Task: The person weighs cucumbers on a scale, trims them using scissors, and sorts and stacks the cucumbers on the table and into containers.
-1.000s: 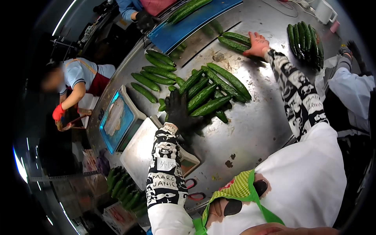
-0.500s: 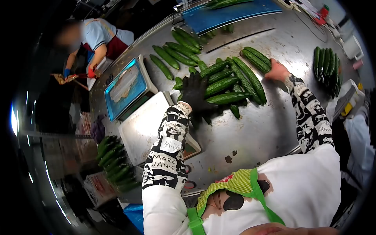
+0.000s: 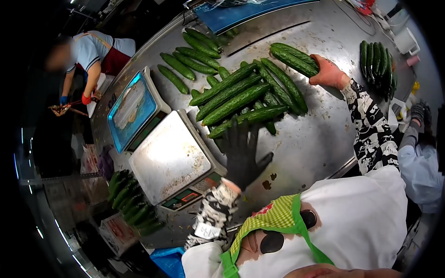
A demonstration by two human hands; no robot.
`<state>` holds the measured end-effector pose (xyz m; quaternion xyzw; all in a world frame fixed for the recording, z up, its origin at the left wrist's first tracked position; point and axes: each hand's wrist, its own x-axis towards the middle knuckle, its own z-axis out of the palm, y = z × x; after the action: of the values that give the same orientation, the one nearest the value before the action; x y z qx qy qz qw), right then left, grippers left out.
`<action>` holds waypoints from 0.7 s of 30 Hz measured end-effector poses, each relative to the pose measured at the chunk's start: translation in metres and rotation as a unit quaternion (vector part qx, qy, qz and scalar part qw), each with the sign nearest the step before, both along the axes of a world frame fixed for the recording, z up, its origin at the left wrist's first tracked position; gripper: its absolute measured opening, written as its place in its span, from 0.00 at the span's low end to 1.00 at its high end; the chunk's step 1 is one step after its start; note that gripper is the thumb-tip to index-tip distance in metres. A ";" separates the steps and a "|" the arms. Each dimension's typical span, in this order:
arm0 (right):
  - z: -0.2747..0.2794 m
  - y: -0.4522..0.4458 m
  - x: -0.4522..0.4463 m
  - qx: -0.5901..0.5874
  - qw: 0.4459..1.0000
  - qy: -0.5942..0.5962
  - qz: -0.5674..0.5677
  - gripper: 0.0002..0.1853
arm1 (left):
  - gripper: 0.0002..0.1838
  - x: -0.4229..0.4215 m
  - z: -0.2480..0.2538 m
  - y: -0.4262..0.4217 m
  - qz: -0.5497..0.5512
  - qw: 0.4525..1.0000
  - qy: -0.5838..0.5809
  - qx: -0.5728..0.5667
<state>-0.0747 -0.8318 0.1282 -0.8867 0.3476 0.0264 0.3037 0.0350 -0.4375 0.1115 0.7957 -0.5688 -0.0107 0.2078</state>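
A pile of long, bumpy green cucumbers (image 3: 238, 92) lies in the middle of the metal table (image 3: 320, 139). Below its near edge is my left hand (image 3: 243, 155) in a black glove, fingers spread, with nothing held. The fingertips reach the lowest cucumber; whether they touch it I cannot tell. My right hand (image 3: 328, 73), in an orange-pink glove, is closed round the right end of two cucumbers (image 3: 293, 59) lying side by side, up and right of the pile. Its palm side is hidden.
Left of the pile stand a white-topped scale (image 3: 169, 157) and a scale with a blue tray (image 3: 134, 111). Loose cucumbers (image 3: 178, 67) lie behind. More cucumbers are bunched at right (image 3: 378, 67) and lower left (image 3: 132, 199). A blue board (image 3: 245, 16) is at the back. A co-worker (image 3: 95, 55) bends at far left.
My left hand has moved from on top of the pile toward my body, uncovering the cucumbers' left ends. The right hand stays at the two cucumbers. The view has shifted slightly.
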 end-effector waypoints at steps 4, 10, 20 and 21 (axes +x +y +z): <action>0.006 0.008 0.008 -0.040 0.997 -0.044 0.044 0.50 | 0.46 -0.053 -0.030 0.042 -0.020 0.995 0.098 0.014; 0.058 0.060 0.088 -0.058 0.980 -0.082 0.172 0.50 | 0.41 -0.088 -0.075 0.094 0.017 0.988 0.144 0.043; 0.030 0.134 0.329 -0.195 0.918 0.007 0.346 0.52 | 0.32 -0.088 -0.072 0.103 0.018 0.987 0.157 0.036; 0.020 0.136 0.349 -0.188 0.918 0.024 0.348 0.55 | 0.31 -0.088 -0.075 0.104 0.018 0.988 0.150 0.028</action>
<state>0.2745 -0.6957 0.1486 -0.9915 0.0229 0.0859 0.0949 -0.0525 -0.3331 0.0363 0.8008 -0.5158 -0.1422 0.2690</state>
